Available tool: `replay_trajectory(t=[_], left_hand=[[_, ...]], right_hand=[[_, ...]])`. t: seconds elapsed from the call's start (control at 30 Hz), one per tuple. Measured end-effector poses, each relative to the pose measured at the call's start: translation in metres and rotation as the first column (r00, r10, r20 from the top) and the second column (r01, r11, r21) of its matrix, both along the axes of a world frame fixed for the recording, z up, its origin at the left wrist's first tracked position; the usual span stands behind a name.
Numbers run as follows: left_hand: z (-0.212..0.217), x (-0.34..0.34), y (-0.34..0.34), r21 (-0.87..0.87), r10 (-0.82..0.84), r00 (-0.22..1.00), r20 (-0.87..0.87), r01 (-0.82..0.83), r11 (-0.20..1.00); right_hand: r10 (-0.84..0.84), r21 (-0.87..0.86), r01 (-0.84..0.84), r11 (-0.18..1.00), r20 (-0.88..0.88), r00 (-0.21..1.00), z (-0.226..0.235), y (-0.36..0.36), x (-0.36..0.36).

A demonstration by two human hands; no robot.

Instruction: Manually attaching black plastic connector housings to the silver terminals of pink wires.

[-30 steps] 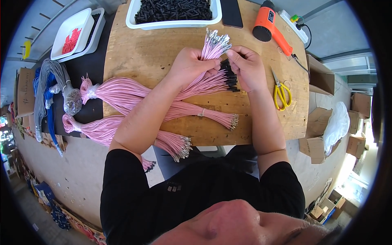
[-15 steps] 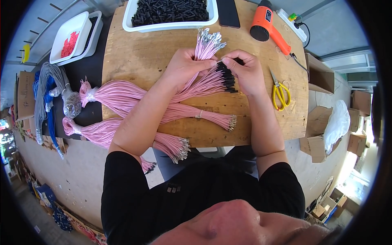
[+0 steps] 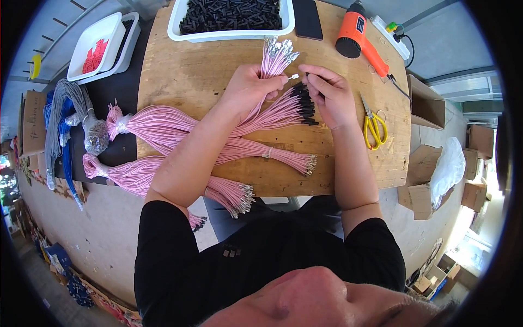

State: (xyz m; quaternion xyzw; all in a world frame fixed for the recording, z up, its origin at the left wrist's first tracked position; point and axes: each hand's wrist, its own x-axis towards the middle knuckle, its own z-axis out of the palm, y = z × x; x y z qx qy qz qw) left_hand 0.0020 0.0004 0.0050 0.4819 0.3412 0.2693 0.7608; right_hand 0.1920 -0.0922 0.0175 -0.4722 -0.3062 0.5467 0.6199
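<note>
My left hand (image 3: 246,91) is closed around a bunch of pink wires (image 3: 270,70) whose silvery terminals fan out above it. Between its thumb and finger one wire end pokes out to the right, tipped with a bare metal terminal (image 3: 294,77). A small gap away, my right hand (image 3: 332,97) pinches a small black sleeve (image 3: 307,75), mostly covered by the fingers. Below and between the hands lie pink wires with black sleeves (image 3: 306,106) on their ends.
A white tub (image 3: 231,36) of black sleeves stands at the back, beside a dark phone-like slab (image 3: 308,19). To the right are an orange heat gun (image 3: 359,41), a power strip (image 3: 390,38) and yellow-handled scissors (image 3: 376,128). More pink wire bundles (image 3: 155,126) lie left and near.
My right hand has drawn slightly right from my left, opening a gap. The single wire's terminal now shows bare between them. My left hand keeps its hold on the bunch.
</note>
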Motion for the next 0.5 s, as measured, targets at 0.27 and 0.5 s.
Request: replay_trajectory(t=[0.27,0.5], left_hand=[[-0.002,-0.001,0.001,-0.024,0.010,1.000,0.011,-0.009,1.000],[-0.003,0.000,-0.001,-0.004,0.014,1.000,0.005,-0.014,1.000]], right_hand=[[-0.065,0.027,0.063,0.998,0.093,0.994,-0.005,0.001,-0.005],[-0.085,0.048,0.083,0.995,0.054,0.995,-0.010,0.001,-0.006]])
